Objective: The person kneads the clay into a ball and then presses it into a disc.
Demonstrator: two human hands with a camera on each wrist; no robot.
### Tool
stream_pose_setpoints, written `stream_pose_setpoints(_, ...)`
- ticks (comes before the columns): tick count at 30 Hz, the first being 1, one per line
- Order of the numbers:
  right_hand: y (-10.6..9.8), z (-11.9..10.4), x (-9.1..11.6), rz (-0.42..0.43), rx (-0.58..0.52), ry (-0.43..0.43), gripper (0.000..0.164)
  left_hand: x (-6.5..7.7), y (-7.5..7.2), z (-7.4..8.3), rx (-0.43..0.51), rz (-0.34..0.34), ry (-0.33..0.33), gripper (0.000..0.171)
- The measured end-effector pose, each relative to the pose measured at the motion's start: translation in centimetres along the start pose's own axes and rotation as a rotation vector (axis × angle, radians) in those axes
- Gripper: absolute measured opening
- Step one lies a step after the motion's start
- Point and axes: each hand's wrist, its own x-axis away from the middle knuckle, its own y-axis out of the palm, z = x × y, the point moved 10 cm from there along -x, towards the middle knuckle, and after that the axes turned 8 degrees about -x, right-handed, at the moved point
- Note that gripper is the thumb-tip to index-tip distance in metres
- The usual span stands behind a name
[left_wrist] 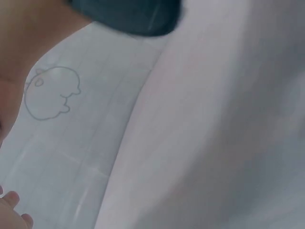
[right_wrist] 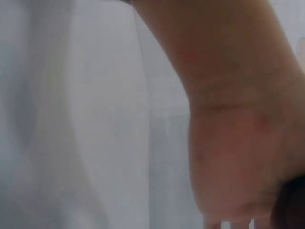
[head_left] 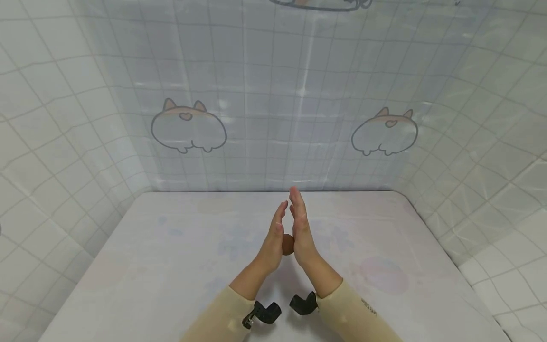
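A small brown ball is held between the two palms, above the middle of the white table. My left hand presses on its left side with the fingers straight and pointing up and forward. From the other side the palm of my right hand touches it, fingers likewise extended. The fingertips of the two hands lean close to each other. In the right wrist view the right palm fills much of the picture, with a dark rounded shape at its lower corner. The left wrist view does not clearly show the ball.
The pale table has faint coloured patches. Translucent gridded curtains with cartoon animal outlines hang at its back and sides. A black wrist camera sticks out from the left sleeve, and another black camera from the right.
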Motion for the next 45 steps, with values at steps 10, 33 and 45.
stream_pose_setpoints(10, -0.6, 0.9, -0.5, -0.001, 0.038, 0.01, 0.078, 0.8, 0.6, 1.2, 0.175, -0.038, 0.064, 0.081)
stream_pose_setpoints(33, 3.1, 2.4, 1.0, -0.232, 0.071, -0.008, 0.085, -0.4, -4.6, 2.6, 0.309, 0.248, 0.129, 0.094)
stream_pose_setpoints(45, 3.6, -0.2, 0.9, -0.221, 0.069, -0.099, 0.09, -0.9, -3.9, 0.1, 0.24, 0.179, -0.029, 0.085)
